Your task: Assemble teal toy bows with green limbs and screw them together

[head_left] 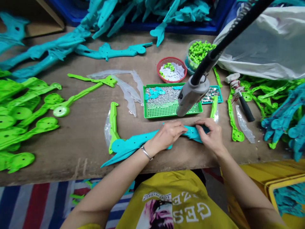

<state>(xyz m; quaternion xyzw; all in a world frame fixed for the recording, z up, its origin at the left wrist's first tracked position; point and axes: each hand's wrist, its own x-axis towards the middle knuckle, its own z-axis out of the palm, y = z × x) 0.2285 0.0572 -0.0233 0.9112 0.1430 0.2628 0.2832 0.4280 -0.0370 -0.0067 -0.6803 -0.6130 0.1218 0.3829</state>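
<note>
A long teal plastic part (128,144) lies along the table's near edge. My left hand (166,135) rests on its middle with the fingers curled and pinched onto it. My right hand (211,133) pinches the same part at its right end, fingertips almost meeting those of the left. Just above both hands hangs a grey electric screwdriver (192,95) on a black cable. A silver bracelet circles my left wrist.
Behind the hands stand a green tray of screws (164,109), a smaller teal tray (214,93), a red basket (171,68) and a tub of green pieces (197,52). Green parts (26,121) pile at left, green and teal ones at right. A black-handled tool (243,103) lies right.
</note>
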